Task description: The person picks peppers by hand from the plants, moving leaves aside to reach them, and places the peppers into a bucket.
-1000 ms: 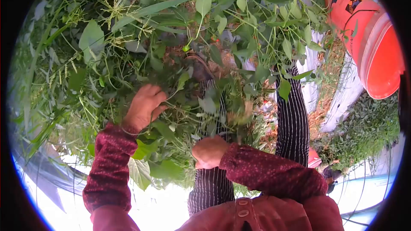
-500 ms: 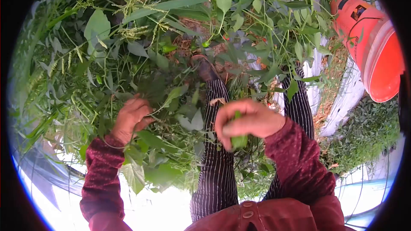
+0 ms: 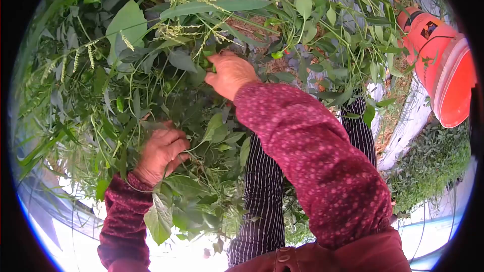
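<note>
My right hand [image 3: 232, 74] reaches forward into the pepper plants, its fingers and thumb closed on a green pepper [image 3: 206, 62] among the leaves. Its palm side is turned away, so anything else inside is hidden. Lower and to the left, my left hand [image 3: 162, 153] sits in the foliage with its fingers curled in beside thin stems. Leaves partly cover it, and what those fingers hold cannot be made out. Another green pepper [image 3: 120, 104] hangs in the leaves to the upper left of my left hand. A small bright green pepper [image 3: 277, 55] shows right of my right hand.
A red-orange bucket [image 3: 432, 55] lies tilted at the upper right, its opening towards me. Pale plastic sheeting [image 3: 411, 121] runs along the ground below it. Grass with seed heads [image 3: 194, 22] and a long blade [image 3: 217, 6] cross above my right hand. My striped trouser legs [image 3: 263, 191] stand among the plants.
My right hand, earlier in front of my legs with a green pepper in it, has moved forward and left into the plants. My left hand stays in nearly the same place. The view has shifted slightly.
</note>
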`<state>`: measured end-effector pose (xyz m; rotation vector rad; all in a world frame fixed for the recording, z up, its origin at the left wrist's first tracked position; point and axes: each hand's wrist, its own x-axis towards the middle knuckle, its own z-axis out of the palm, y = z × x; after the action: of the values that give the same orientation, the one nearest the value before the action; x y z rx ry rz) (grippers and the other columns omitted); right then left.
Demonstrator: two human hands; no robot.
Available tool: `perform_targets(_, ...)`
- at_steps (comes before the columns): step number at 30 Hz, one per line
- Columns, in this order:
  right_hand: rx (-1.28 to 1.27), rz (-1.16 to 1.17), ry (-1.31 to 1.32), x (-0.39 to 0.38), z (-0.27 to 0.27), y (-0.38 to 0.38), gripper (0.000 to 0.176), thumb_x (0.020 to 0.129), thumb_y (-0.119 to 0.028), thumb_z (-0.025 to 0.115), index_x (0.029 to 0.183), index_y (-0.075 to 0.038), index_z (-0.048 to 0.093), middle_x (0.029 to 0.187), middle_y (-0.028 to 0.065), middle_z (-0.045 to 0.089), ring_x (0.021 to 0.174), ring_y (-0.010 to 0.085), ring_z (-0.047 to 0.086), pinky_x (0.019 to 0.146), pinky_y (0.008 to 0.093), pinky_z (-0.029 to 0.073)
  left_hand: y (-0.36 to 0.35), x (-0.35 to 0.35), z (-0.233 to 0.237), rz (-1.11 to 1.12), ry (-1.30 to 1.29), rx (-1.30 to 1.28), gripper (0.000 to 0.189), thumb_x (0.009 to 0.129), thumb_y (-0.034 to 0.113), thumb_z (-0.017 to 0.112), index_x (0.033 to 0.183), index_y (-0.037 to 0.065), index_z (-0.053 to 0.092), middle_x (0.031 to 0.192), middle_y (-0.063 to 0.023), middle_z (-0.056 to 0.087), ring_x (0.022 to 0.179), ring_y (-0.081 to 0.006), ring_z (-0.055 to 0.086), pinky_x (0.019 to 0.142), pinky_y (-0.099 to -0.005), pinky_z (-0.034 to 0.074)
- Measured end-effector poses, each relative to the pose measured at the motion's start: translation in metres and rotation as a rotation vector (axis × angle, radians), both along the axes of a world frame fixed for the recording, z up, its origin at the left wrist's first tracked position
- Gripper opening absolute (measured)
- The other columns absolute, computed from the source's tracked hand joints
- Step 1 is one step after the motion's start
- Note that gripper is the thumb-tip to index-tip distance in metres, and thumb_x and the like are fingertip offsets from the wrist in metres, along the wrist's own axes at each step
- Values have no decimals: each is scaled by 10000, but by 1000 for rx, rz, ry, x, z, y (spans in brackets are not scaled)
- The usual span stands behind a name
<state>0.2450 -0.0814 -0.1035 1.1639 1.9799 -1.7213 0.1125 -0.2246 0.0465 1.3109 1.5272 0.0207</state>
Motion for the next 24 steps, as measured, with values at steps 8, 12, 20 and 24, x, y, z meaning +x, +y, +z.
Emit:
perform_targets(8,-297,248,3,40,42,2,406,725,-334,565,961,-7,621,882,209,620,834,344,599,766,428,474,7,17,-15,77,79,80,695,549,52,756,1180,85,466,911,-74,558,863,-271,555,852,-424,403)
perform_targets(12,-336,480,108,48,74,-8,310,741,-301,553,908,-51,631,828,145,631,786,292,617,720,421,492,31,26,-18,-24,103,55,876,619,73,703,1384,100,278,907,-99,539,839,-293,529,709,-394,401)
perform_targets(20,-142,637,290,63,99,-20,225,747,-256,553,767,-35,593,682,100,586,651,249,606,596,386,490,18,38,-26,-248,152,165,300,623,108,619,912,32,597,802,-103,502,801,-289,527,818,-405,443)
perform_targets(24,-612,640,397,67,114,7,281,811,-288,550,925,-40,616,667,71,576,589,174,575,560,330,481,13,36,-35,-215,145,257,260,582,91,615,835,33,604,774,-99,505,781,-279,532,823,-410,440)
